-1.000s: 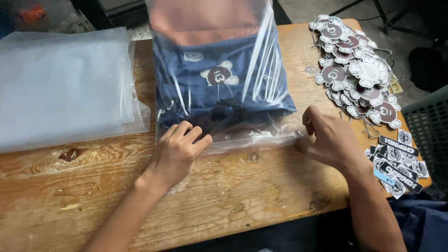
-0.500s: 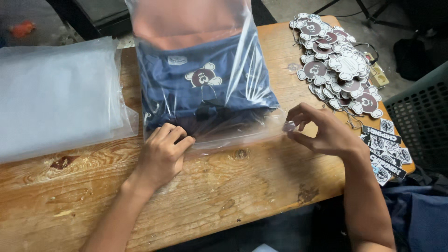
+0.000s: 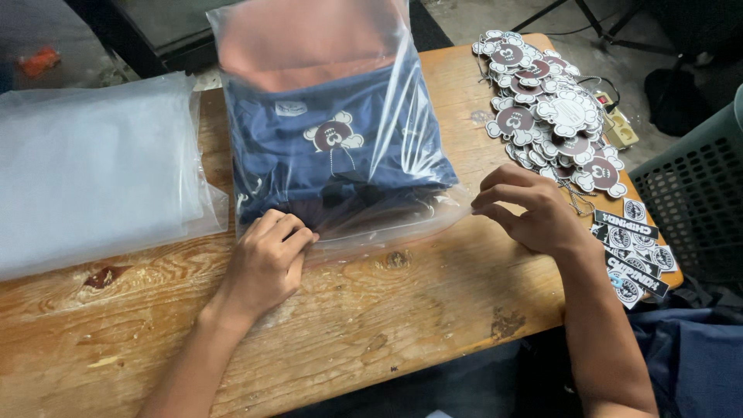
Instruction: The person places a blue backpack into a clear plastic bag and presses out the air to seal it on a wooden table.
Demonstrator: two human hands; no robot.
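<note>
A clear plastic bag (image 3: 352,101) lies on the wooden table (image 3: 402,325) with a folded navy garment (image 3: 340,162) inside, a brown-and-white flower-shaped tag on top of it. My left hand (image 3: 267,259) presses down on the bag's near-left edge, fingers curled onto the plastic. My right hand (image 3: 530,209) hovers at the bag's near-right corner, fingers bent and pinched together close to the plastic edge; whether it grips the film is unclear.
A stack of empty clear bags (image 3: 93,170) lies at the left. A heap of brown-and-white flower-shaped hang tags (image 3: 553,116) and several dark stickers (image 3: 635,248) sit at the right. A grey perforated basket (image 3: 696,193) stands beside the table's right edge.
My right hand has moved from the bag's near edge slightly right and lifted, fingers loosening. My left hand stays pressed on the bag's near-left edge.
</note>
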